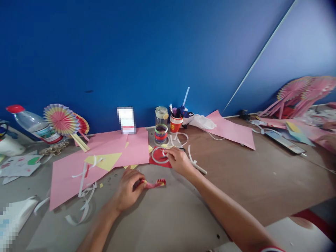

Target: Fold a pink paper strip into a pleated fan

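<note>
My left hand [131, 187] is closed around one end of a pleated paper strip [154, 184] in red, pink and yellow. Its folded end sticks out to the right, just above the grey tabletop. Farther forward, my right hand [180, 161] pinches the right edge of a white ring that looks like a roll of tape [154, 160]. Beneath that ring lies a piece of red paper [168, 164]. My fingertips partly hide where they meet the ring. A cream-coloured stick-like tool [201, 168] lies under my right wrist.
Pink sheets [136, 148] with yellow scraps [107, 161] and curled white strips [85, 208] spread leftward. Against the blue wall stand a phone [126, 120], a clear cup [161, 124] and a pen-filled paper cup [175, 123]. Paper fans [61, 120] and a bottle [36, 124] are left; another person's hand [329, 140] is far right.
</note>
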A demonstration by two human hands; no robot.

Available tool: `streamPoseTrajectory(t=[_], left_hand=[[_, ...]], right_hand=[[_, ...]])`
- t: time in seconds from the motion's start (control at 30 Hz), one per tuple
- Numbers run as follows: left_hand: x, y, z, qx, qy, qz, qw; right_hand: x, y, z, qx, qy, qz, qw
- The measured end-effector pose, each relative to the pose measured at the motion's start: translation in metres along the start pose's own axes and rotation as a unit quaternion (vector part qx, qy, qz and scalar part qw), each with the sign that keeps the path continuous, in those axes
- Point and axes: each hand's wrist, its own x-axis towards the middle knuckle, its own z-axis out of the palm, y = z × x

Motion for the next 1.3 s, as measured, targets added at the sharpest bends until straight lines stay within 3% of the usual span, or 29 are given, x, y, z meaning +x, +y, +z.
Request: streamPoseTrajectory(t=[0.1, 0.2, 0.27, 0.4, 0.57, 0.7, 0.83, 0.97, 1.03, 1.1, 1.17, 1.3], left_hand=[[0.000, -0.001, 0.002, 0.001, 0.024, 0.007, 1.000], [-0.001, -0.002, 0.003, -0.012, 0.045, 0.009, 0.999], [-0.001, -0.003, 0.003, -0.020, 0.064, 0.009, 0.998], [-0.003, -0.004, 0.001, -0.027, 0.116, 0.008, 0.993], [-0.004, -0.003, -0.001, -0.032, 0.146, 0.012, 0.989], [-0.003, -0.001, -0.001, -0.041, 0.151, 0.018, 0.988], [-0.002, -0.001, -0.001, -0.051, 0.154, 0.009, 0.987], [-0.002, -0.001, -0.004, -0.069, 0.166, -0.015, 0.984], [-0.002, 0.000, -0.006, -0.082, 0.168, -0.038, 0.982], [-0.003, 0.001, -0.008, -0.099, 0.168, -0.063, 0.979], [-0.003, 0.002, -0.009, -0.117, 0.167, -0.080, 0.976], [-0.002, 0.002, -0.010, -0.134, 0.166, -0.095, 0.972]], right_hand=[[0.005, 0.016, -0.001, -0.124, 0.082, -0.040, 0.988], [0.005, 0.019, -0.002, -0.211, 0.099, -0.054, 0.971], [0.003, 0.013, -0.002, -0.226, 0.078, -0.084, 0.967], [-0.004, -0.006, 0.009, -0.236, -0.022, -0.159, 0.958], [-0.007, -0.010, 0.027, -0.277, -0.074, -0.146, 0.947], [-0.005, -0.005, 0.034, -0.254, -0.057, -0.122, 0.958], [0.000, -0.003, 0.034, -0.118, -0.001, -0.114, 0.987], [0.007, -0.002, 0.027, 0.152, 0.044, -0.059, 0.986], [0.011, -0.005, 0.021, 0.328, 0.034, 0.002, 0.944], [0.013, -0.009, 0.014, 0.485, 0.018, 0.059, 0.873], [0.016, -0.015, 0.007, 0.576, 0.010, 0.083, 0.813], [0.021, -0.019, -0.003, 0.633, 0.009, 0.093, 0.769]])
